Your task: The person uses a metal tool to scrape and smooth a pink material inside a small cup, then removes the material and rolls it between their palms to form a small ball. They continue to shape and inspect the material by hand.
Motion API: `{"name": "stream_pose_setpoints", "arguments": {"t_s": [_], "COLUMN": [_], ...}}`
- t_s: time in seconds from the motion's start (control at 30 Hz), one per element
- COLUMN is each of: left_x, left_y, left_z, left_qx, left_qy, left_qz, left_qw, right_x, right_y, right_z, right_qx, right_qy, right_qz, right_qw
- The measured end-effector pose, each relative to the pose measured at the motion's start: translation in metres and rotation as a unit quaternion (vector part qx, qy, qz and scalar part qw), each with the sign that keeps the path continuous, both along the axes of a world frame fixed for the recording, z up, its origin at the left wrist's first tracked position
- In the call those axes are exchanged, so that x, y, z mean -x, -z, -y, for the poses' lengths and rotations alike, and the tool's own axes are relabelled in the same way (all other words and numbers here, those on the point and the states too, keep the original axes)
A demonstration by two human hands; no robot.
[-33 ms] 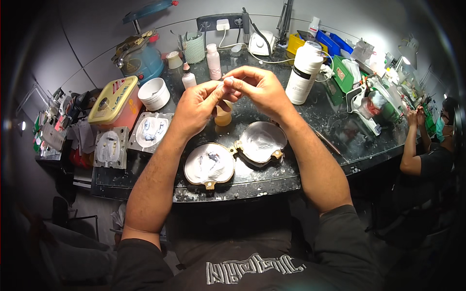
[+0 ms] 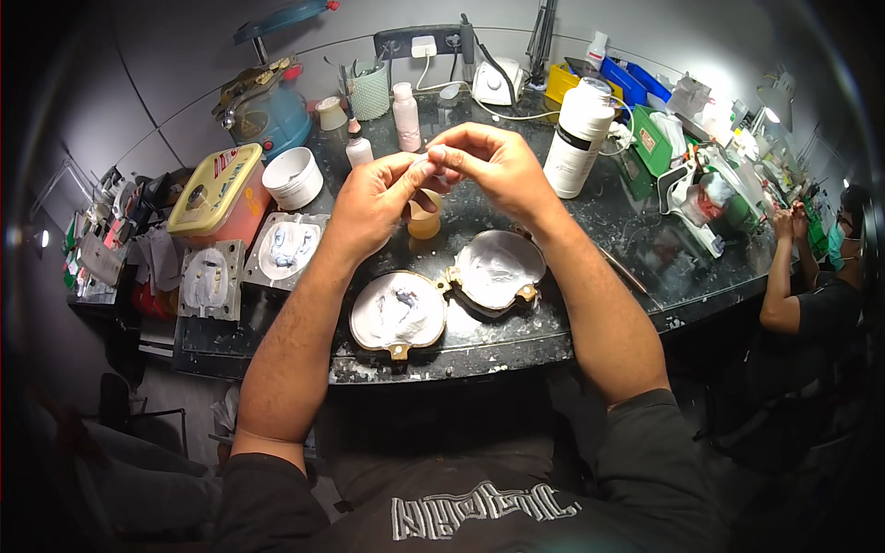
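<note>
Black desk [image 2: 516,341], near edge curved in the view, surface flecked with white; grey wall [image 2: 175,64] behind. Tub [image 2: 253,198], one, orange, yellow lid, toward the desk's left end. Bottle [image 2: 573,152], one, large, white with black band, on the right part of the desk, toward its far edge. Hands, two, bare, raised over the middle of the desk: left hand [image 2: 373,198] and right hand [image 2: 498,170], meeting at the tips, the fingers of each pinched together on one small item. Mould halves, two, rounded, metal-rimmed, pale inside, toward the near edge: left half [image 2: 376,318] nearest that edge; right half [image 2: 484,253] farther back, the two seemingly touching at their lugs. Jar [image 2: 293,189], one, white, beside the tub. Cup [image 2: 424,226], one, amber, between the hands and the mould halves. Piece [image 2: 426,158], one, pale, between the fingertips, neither hand clearly nearer; mostly covered, long axis not to be told. From it both halves lie toward the near edge, the right half somewhat closer in the view.
</note>
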State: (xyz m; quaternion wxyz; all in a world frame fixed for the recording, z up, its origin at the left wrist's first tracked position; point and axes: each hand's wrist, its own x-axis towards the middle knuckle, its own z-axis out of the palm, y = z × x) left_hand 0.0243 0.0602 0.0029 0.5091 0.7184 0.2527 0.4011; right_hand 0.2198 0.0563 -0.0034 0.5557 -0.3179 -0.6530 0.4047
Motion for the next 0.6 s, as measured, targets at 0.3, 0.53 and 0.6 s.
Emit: {"name": "stream_pose_setpoints", "arguments": {"t_s": [0.3,0.53,0.6], "left_x": [0.004,0.002,-0.002], "left_y": [-0.001,0.006,0.007], "left_z": [-0.01,-0.009,-0.007], "left_qx": [0.047,0.076,0.069], "left_qy": [-0.113,-0.059,-0.072], "left_qz": [0.046,0.182,0.193], "left_qw": [0.991,0.979,0.976], "right_x": [-0.011,0.016,0.025], "right_y": [-0.009,0.005,0.007], "right_z": [0.005,0.003,0.007], "right_qx": [0.136,0.106,0.005], "right_qy": [-0.064,0.028,0.04], "right_qz": [-0.134,-0.13,-0.126], "right_qw": [0.979,0.985,0.991]}}
